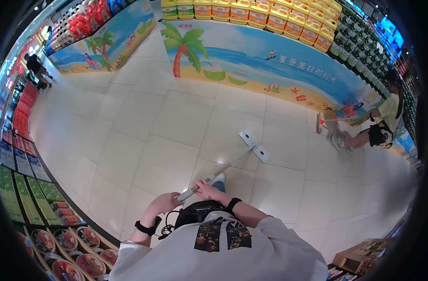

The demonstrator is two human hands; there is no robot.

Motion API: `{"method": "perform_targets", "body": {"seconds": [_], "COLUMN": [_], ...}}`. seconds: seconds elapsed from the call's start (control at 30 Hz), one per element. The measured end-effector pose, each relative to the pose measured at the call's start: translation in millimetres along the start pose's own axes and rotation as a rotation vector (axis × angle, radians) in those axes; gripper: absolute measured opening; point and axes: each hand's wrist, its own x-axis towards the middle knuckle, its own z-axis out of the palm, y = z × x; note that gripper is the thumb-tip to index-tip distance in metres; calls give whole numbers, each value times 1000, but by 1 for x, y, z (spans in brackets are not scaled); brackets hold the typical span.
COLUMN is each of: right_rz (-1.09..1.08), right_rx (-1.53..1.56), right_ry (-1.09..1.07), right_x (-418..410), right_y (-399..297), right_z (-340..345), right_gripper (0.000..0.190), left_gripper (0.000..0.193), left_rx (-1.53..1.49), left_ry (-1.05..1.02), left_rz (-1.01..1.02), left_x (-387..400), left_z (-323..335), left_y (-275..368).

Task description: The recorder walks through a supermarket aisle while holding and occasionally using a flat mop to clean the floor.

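A flat mop with a white two-part head rests on the tiled floor, its slim handle slanting back towards my body. My left hand is closed around the grey grip at the handle's upper end. Slightly further down the pole, my right hand grips the handle too. One of my shoes shows beside the handle. A black waist bag hangs at my front, with a cable looping out on its left.
At right, a person holds another mop, its head on the floor. Ahead, a beach-print display panel carries yellow jugs. Shelves of packaged goods line the left. Another person stands far left. A wooden rack stands lower right.
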Motion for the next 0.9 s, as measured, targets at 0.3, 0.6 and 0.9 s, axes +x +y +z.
{"method": "perform_targets", "body": {"seconds": [0.3,0.6,0.9], "right_rz": [186,96,-45], "right_rx": [2,51,25], "right_ry": [387,10,-480], "right_x": [55,95,132], "right_y": [70,8,-41], "right_z": [-118,-114,-67], "right_gripper": [29,37,49], "left_gripper": [40,47,50], "left_rx": [37,264,83], "left_ry": [-178,79,294], "left_rz": [239,301,-274], "left_x": [139,103,46], "left_z": [-79,-122,-106], "left_y": [87,37,-47]}}
